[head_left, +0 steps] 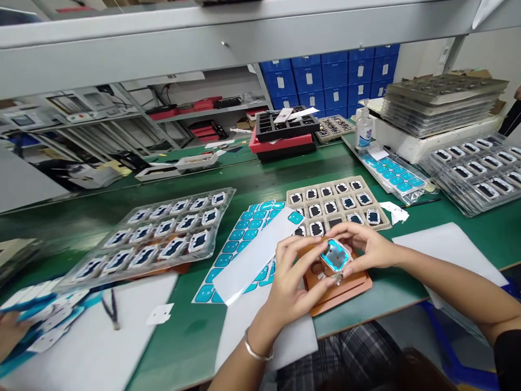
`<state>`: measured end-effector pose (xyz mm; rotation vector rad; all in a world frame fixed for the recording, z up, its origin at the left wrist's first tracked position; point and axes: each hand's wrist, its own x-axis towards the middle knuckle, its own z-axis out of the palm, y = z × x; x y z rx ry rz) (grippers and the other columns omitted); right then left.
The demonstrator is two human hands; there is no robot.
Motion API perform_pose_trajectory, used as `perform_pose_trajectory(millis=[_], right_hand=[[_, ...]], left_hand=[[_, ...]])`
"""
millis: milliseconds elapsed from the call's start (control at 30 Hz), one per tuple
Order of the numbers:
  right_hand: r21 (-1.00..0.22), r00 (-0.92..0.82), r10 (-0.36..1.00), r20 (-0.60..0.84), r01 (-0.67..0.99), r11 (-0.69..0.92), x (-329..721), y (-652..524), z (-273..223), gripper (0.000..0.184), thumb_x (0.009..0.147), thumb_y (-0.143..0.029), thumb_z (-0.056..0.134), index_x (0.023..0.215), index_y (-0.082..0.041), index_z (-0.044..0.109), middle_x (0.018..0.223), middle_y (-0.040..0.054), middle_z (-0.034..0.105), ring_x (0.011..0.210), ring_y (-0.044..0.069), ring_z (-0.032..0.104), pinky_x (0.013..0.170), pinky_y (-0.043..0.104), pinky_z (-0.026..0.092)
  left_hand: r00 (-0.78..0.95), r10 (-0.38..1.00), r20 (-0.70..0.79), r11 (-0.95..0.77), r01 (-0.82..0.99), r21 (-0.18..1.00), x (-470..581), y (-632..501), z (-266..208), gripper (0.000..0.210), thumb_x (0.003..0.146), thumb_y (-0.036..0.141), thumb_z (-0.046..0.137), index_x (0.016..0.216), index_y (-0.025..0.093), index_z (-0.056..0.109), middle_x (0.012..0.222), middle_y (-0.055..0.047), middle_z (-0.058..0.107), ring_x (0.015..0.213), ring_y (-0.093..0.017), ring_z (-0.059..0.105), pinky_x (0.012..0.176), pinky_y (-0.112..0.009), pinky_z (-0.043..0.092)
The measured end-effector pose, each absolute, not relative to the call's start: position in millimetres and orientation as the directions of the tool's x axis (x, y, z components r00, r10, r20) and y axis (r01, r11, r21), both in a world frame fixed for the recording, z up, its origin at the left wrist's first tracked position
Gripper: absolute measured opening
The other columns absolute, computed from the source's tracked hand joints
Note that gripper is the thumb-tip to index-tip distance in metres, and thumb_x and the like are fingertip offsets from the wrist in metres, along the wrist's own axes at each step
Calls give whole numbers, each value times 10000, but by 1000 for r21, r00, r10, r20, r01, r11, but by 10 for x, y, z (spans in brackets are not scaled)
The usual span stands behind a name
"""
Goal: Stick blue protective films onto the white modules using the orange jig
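A small rounded-square housing [336, 255] with a bright blue border on its upper face is held between both hands. My left hand [293, 274] has its fingertips and thumb closed on the left and front edges. My right hand [366, 247] grips the right side with thumb and fingers. Beneath it lies an orange-brown block [350, 290], partly covered by the hands. Just behind, a beige tray [337, 205] holds several similar white-framed parts with dark centres. To the left, a sheet of blue stickers [238, 239] lies under a white strip [252, 260].
At left, a clear tray [158, 233] holds more white-framed parts. A pair of tweezers [110, 309] lies near another person's hand [12, 331]. Stacked trays [476, 168], a pump bottle [363, 129] and a bag of blue stickers [393, 172] stand at right. A metal beam [244, 43] crosses above.
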<state>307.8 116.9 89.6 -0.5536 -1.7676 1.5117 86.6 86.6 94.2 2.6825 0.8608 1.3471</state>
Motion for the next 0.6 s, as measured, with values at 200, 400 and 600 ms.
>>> perform_pose_trajectory(millis=[200, 400, 600], right_hand=[[-897, -632, 677, 377, -68, 436, 3079, 1098, 951, 598, 733, -477, 819, 1205, -200, 580, 984, 29, 630, 854, 139, 597, 710, 264, 480], [-653, -644, 496, 582, -7, 757, 3071, 1050, 1039, 557, 776, -440, 800, 1236, -196, 603, 972, 54, 687, 827, 162, 592, 748, 307, 477], [-571, -665, 410, 624, -30, 820, 3058, 1019, 1089, 491, 848, -361, 743, 1273, -185, 572, 1082, 95, 720, 963, 188, 646, 856, 359, 478]], left_hand=[[431, 400, 809, -861, 480, 170, 854, 887, 938, 289, 918, 350, 645, 1159, 200, 596, 1109, -105, 610, 1036, -245, 519, 901, -423, 465], [433, 279, 857, -868, 495, 33, 822, 890, 918, 83, 910, 260, 654, 967, 207, 626, 965, -63, 663, 945, -229, 531, 916, -467, 449], [433, 239, 869, -874, 487, -2, 834, 870, 924, 99, 902, 205, 649, 813, 221, 607, 949, -43, 676, 930, -217, 532, 916, -489, 457]])
